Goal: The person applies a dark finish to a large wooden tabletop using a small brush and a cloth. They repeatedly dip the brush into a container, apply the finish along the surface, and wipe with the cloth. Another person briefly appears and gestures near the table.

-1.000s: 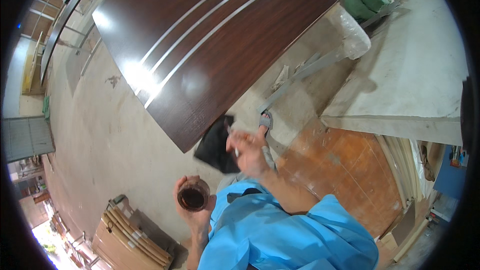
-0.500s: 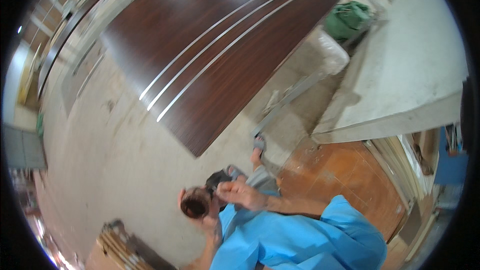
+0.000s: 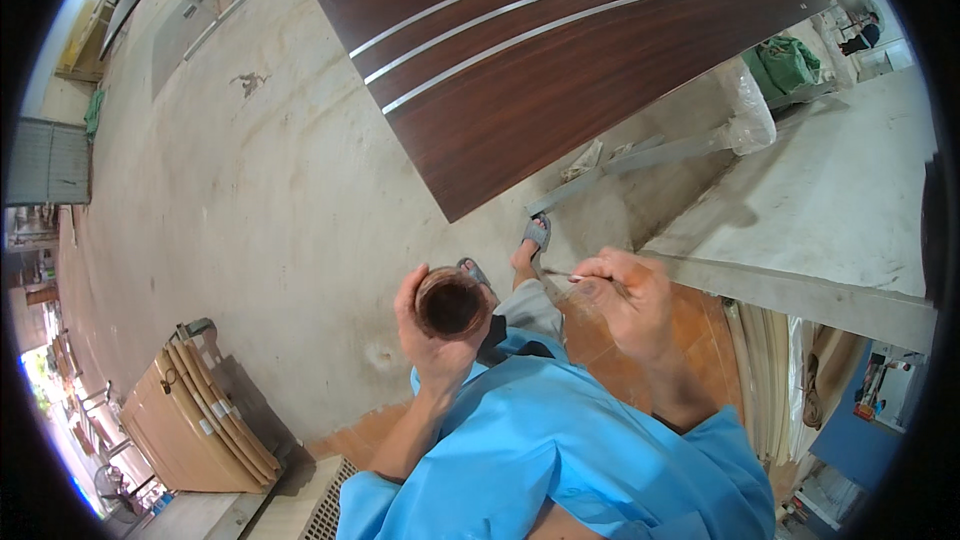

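Note:
My left hand (image 3: 432, 352) is wrapped round a small round brown cup (image 3: 449, 304), held in front of my body. Its open top faces up and its inside is dark; what it contains cannot be made out. To the right, my right hand (image 3: 632, 302) pinches a thin stick-like tool (image 3: 560, 274), perhaps a small brush. The tool's tip points left toward the cup but stays apart from it. Beyond both hands lies a large dark brown wood-grain panel (image 3: 560, 90) with three pale curved strips, touched by neither hand.
A pale slab with a thick edge (image 3: 800, 210) stands at the right. Flat cardboard packages (image 3: 190, 430) lean together at the lower left. A grey bar (image 3: 630, 168) and a green sack (image 3: 785, 65) lie beyond my feet. Other people are at the far right.
My right hand has moved right, away from the cup, and the thin tool now shows. The cup stays in my left hand. My view has turned, placing the panel higher and farther right.

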Demonstrator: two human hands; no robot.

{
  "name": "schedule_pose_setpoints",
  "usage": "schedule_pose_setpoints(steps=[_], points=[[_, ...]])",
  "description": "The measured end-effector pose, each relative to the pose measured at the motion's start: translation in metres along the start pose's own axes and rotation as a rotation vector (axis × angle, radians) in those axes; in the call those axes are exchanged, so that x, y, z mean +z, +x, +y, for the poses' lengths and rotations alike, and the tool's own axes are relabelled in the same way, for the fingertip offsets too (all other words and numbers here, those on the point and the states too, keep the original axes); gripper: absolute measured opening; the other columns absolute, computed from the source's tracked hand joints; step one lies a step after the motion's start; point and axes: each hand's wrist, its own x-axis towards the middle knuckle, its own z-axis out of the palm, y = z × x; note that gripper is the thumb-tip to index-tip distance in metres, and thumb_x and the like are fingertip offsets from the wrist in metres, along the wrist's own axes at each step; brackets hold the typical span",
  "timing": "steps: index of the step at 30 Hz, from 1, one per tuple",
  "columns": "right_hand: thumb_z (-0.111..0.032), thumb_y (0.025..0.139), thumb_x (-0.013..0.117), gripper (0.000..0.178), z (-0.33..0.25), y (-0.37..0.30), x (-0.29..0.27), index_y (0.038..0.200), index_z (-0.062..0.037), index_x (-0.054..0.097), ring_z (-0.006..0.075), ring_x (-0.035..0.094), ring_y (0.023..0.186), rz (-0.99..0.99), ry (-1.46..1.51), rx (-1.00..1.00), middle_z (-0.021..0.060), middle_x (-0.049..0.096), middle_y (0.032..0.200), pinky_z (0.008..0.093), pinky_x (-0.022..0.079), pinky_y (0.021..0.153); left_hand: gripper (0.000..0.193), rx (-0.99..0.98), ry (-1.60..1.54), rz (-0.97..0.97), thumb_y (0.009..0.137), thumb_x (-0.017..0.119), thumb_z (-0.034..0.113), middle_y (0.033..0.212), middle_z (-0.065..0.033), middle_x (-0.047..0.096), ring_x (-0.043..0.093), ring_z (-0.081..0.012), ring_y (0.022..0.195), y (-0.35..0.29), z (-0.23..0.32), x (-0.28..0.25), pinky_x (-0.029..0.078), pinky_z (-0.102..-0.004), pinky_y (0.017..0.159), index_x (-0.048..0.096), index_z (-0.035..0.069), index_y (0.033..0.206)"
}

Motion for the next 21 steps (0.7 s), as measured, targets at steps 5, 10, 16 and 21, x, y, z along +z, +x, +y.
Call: schedule_pose_setpoints(steps=[5,10,16,21], points=[[0.002,0.073,0.073,0.017,-0.030,0.010,0.008,0.089,-0.0042,0.070,0.0243,0.050,0.057,-0.011,-0.407,-0.469,0.0073,0.050,0.066,0.0359,0.038,0.053,0.086,-0.013,0.023,-0.080,0.072,0.087,-0.001,0.124,-0.0108,0.059,0.062,-0.0199,0.113,0.004,-0.009,0.010,0.052,-0.0325,0.099,0.039,0.002,0.144],[-0.001,0.075,0.074,0.013,-0.036,0.016,0.020,0.084,-0.0051,0.066,0.0225,0.048,0.058,-0.041,-0.611,-0.545,0.0043,0.047,0.068,0.0357,0.035,0.052,0.086,0.031,-0.025,-0.087,0.073,0.086,0.000,0.126,-0.0114,0.058,0.062,-0.0202,0.113,0.004,-0.014,0.018,0.052,-0.0322,0.098,0.038,0.001,0.145],[-0.003,0.078,0.071,0.010,-0.035,0.021,0.023,0.085,-0.0013,0.064,0.0209,0.046,0.061,-0.095,-0.736,-0.609,0.0049,0.047,0.072,0.0346,0.035,0.054,0.087,0.107,0.031,-0.089,0.074,0.088,0.003,0.124,-0.0123,0.060,0.064,-0.0200,0.109,0.006,-0.011,0.019,0.054,-0.0321,0.095,0.038,0.002,0.145],[-0.003,0.077,0.068,0.012,-0.035,0.022,0.024,0.088,0.0017,0.064,0.0212,0.048,0.064,-0.151,-0.774,-0.604,0.0063,0.049,0.074,0.0348,0.036,0.057,0.086,0.120,0.002,-0.105,0.075,0.088,0.006,0.121,-0.0123,0.062,0.066,-0.0200,0.106,0.007,-0.009,0.021,0.055,-0.0321,0.093,0.038,0.003,0.145]])
